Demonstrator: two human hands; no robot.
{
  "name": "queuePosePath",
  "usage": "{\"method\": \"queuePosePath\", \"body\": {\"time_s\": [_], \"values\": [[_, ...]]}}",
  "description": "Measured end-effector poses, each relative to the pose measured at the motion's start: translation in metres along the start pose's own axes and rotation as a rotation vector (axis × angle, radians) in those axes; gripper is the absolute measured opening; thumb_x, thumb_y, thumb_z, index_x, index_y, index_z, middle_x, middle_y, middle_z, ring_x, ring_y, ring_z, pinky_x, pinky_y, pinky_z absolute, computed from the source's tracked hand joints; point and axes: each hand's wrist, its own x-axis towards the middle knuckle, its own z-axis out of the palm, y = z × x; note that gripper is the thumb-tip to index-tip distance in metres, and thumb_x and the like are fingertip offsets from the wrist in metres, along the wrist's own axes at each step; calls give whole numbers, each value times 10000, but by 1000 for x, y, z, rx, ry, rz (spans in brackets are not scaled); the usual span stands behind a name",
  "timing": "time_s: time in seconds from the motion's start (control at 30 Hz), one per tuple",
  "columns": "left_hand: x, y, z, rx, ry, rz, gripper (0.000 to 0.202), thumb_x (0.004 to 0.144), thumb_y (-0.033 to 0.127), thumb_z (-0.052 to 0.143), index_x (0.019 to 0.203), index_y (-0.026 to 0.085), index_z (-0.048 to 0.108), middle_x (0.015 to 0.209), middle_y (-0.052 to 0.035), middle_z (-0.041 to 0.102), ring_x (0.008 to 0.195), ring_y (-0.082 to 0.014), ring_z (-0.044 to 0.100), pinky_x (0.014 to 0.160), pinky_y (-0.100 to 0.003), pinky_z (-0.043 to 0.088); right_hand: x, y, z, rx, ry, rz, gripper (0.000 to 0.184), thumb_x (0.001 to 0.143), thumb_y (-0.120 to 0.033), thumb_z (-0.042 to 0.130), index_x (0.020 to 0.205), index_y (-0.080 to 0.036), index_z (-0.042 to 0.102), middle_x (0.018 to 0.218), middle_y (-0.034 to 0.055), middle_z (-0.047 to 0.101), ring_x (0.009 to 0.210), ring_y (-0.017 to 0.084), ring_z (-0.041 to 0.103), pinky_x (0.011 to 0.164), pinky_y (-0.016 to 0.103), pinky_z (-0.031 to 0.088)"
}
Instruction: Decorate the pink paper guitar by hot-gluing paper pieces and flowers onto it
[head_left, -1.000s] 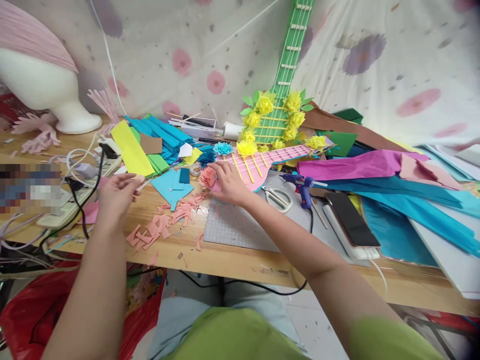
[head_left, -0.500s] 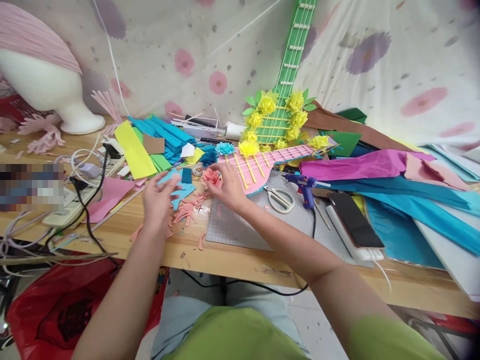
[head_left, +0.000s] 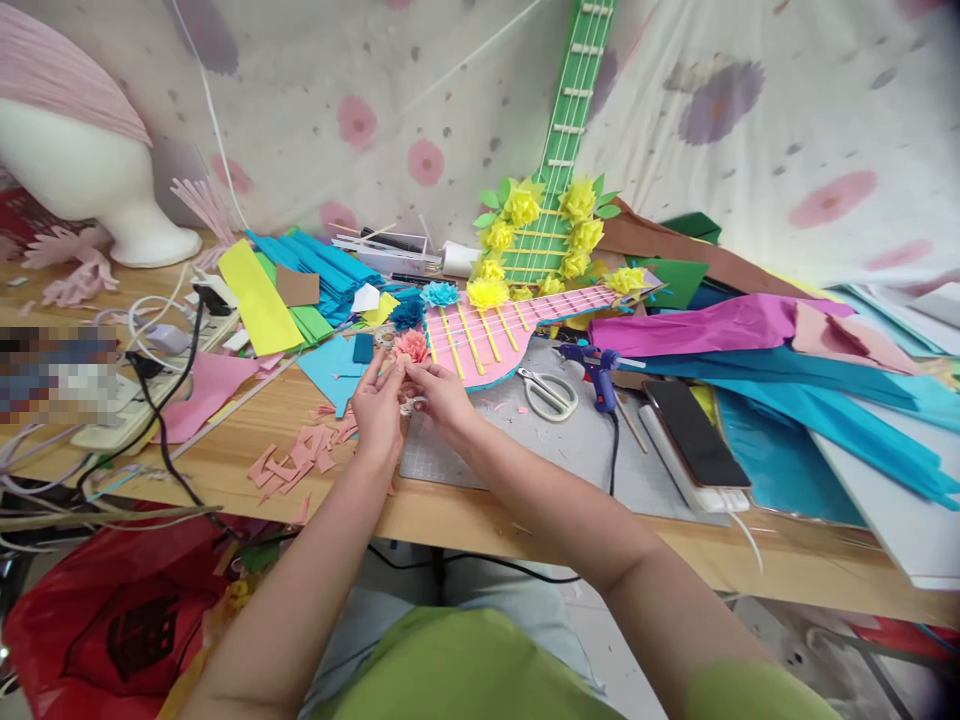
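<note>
My left hand point(head_left: 377, 408) and my right hand point(head_left: 444, 402) meet at the fingertips, both closed in a pinch. A small pale coral piece of paper point(head_left: 405, 362) shows between them, partly covered by the fingers. Just beyond the fingertips is a coral paper flower point(head_left: 411, 346), at the left edge of a pink paper guitar point(head_left: 472, 350) with yellow strips. Whether the flower touches the guitar or my fingers I cannot tell. Dark blue point(head_left: 407, 313) and light blue paper flowers point(head_left: 439, 293) sit along that edge. Loose coral paper scraps point(head_left: 300, 455) lie left of my left hand.
Scissors point(head_left: 549, 394) and a blue glue gun point(head_left: 598, 372) lie right, on and beside a grey cutting mat point(head_left: 495, 450). A phone point(head_left: 697, 430) rests further right. Behind stands a green paper guitar point(head_left: 536, 245). Left are a power strip point(head_left: 112, 425) and cables.
My left hand has come right and closed, meeting my right hand in front of the coral flower. The coral scraps now lie further left. The view has shifted slightly.
</note>
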Motion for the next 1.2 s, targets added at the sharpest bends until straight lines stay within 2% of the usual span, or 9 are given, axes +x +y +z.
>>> {"method": "queuePosePath", "body": {"time_s": [0.13,0.23,0.27,0.33,0.43,0.53,0.73,0.93,1.2], "values": [[0,-2,-3,74,-50,18,499,683,172,691,1174,178,606,976,-71,712,722,-111,642,473,-154,406,0,0,1,-43,59,-48,154,804,-189,569,670,-165,497,552,-65,542,420,25,470,375,137,290],[10,-2,-13,241,-168,99,537,706,189,640,1235,205,549,1058,-78,687,754,-128,632,503,-185,427,0,-4,-7,-151,80,-132,162,782,-226,599,670,-175,495,550,-70,540,434,37,494,370,142,301],[16,-2,-17,338,-216,183,547,711,193,625,1249,217,529,1095,-81,672,800,-144,629,546,-208,456,0,-7,-13,-182,81,-150,164,774,-237,608,674,-179,491,554,-71,543,441,43,508,370,143,306],[31,2,-27,625,-294,483,582,697,199,635,1263,232,499,1182,-91,623,981,-193,594,702,-283,503,-1,-14,-25,-240,84,-163,157,763,-231,610,683,-182,485,577,-69,555,449,49,526,371,145,312],[57,8,-39,1074,-491,903,642,651,244,704,1256,200,494,1283,-130,531,1216,-291,450,989,-466,391,-5,-28,-43,-324,96,-135,126,753,-171,595,691,-173,486,614,-53,582,453,46,533,378,146,320],[78,11,-41,1259,-645,1078,676,679,280,703,1297,186,446,1297,-155,486,1238,-314,408,1040,-514,321,-9,-35,-53,-388,112,-75,141,735,-115,591,727,-177,464,634,-33,613,463,53,541,391,151,335],[93,21,-25,1319,-765,1131,607,745,313,655,1308,250,439,1276,-124,473,1226,-300,404,1038,-504,322,-1,-32,-49,-569,93,-38,312,688,-73,610,800,-222,359,560,-60,603,422,83,523,378,168,320],[97,29,-13,1282,-843,1136,549,755,305,627,1278,242,472,1240,-111,507,1179,-286,434,1035,-483,333,10,-30,-43,-783,84,-49,336,672,-106,613,808,-239,336,460,-82,527,405,128,523,380,191,322],[105,22,-12,1263,-809,1138,460,754,282,596,1198,210,499,1219,-112,537,1163,-275,459,1024,-472,336,26,-24,-34,-858,112,-32,367,637,-131,659,865,-231,389,438,-61,525,451,177,571,392,224,349]]}}
